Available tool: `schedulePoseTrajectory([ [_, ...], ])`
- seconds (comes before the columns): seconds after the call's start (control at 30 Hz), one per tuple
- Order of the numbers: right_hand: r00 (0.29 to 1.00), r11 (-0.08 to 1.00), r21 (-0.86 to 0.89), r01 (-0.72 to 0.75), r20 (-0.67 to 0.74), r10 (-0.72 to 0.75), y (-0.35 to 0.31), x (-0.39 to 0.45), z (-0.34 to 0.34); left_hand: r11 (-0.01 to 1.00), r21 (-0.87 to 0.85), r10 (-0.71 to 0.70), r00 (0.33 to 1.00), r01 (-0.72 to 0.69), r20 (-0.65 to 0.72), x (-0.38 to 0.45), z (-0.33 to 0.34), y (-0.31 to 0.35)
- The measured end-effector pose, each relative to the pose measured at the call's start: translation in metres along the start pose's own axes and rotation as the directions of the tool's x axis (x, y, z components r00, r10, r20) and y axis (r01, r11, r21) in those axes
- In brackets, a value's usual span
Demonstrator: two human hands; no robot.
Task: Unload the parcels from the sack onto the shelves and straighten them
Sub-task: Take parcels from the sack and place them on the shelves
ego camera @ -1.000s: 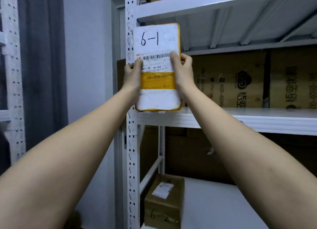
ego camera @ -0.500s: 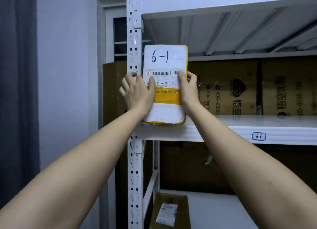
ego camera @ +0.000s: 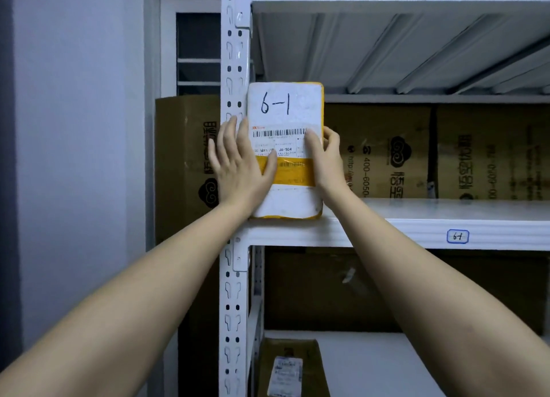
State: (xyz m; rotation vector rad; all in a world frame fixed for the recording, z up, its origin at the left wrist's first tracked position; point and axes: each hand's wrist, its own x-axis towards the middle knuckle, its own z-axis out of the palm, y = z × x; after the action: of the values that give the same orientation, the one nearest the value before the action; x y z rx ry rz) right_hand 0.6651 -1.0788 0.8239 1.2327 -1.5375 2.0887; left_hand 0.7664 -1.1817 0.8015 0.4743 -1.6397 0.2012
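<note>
You are standing the flat, rectangular yellow-edged parcel [ego camera: 285,110] upright on the white metal shelf [ego camera: 387,233] at frame centre, left hand [ego camera: 238,170] flat and spread against its face, right hand [ego camera: 324,158] in a narrow grip on its edge.

Parcel [ego camera: 285,110]: white face, yellow edges, yellow band, black handwritten "6-1", black barcode. Shelf [ego camera: 387,233]: white. Cartons [ego camera: 387,152] behind: brown, dark print.

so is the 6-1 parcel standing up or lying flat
Standing upright: the parcel rests its bottom edge on the shelf, label facing out, both hands steadying it.
</note>
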Motion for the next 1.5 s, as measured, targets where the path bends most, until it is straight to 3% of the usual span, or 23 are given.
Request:
schedulePoseTrajectory([
  [0.13, 0.998, 1.000, -0.010, -0.008, 0.062, 0.009, 0.013, -0.007, -0.005, 0.982, 0.083, 0.166, 0.984, -0.171, 0.057, -0.018, -0.002, -0.006],
  [0.23, 0.977, 0.992, -0.045, -0.116, 0.177, 0.122, 0.024, -0.012, -0.012, 0.900, 0.201, 0.356, 0.918, -0.387, 0.174, -0.038, 0.001, -0.006],
  [0.3, 0.954, 0.984, -0.061, -0.169, 0.242, 0.179, 0.027, -0.015, -0.016, 0.867, 0.244, 0.380, 0.894, -0.433, 0.237, -0.048, 0.005, -0.001],
  [0.47, 0.915, 0.968, -0.105, -0.227, 0.316, 0.249, 0.030, -0.012, -0.019, 0.875, 0.302, 0.282, 0.905, -0.379, 0.318, -0.047, 0.015, 0.007],
  [0.7, 0.900, 0.949, -0.186, -0.255, 0.312, 0.303, 0.036, -0.001, -0.008, 0.877, 0.296, 0.239, 0.879, -0.378, 0.413, -0.040, 0.019, 0.012],
  [1.17, 0.932, 0.923, -0.287, -0.256, 0.182, 0.315, 0.037, 0.007, -0.003, 0.861, 0.247, 0.262, 0.803, -0.445, 0.535, -0.037, 0.015, 0.021],
  [1.37, 0.934, 0.914, -0.314, -0.257, 0.161, 0.318, 0.036, 0.006, -0.003, 0.864, 0.193, 0.307, 0.789, -0.466, 0.531, -0.040, 0.011, 0.021],
  [1.5, 0.968, 0.890, -0.407, -0.205, 0.051, 0.246, 0.031, -0.001, -0.012, 0.903, 0.059, 0.377, 0.849, -0.426, 0.370, -0.040, 0.000, 0.025],
])
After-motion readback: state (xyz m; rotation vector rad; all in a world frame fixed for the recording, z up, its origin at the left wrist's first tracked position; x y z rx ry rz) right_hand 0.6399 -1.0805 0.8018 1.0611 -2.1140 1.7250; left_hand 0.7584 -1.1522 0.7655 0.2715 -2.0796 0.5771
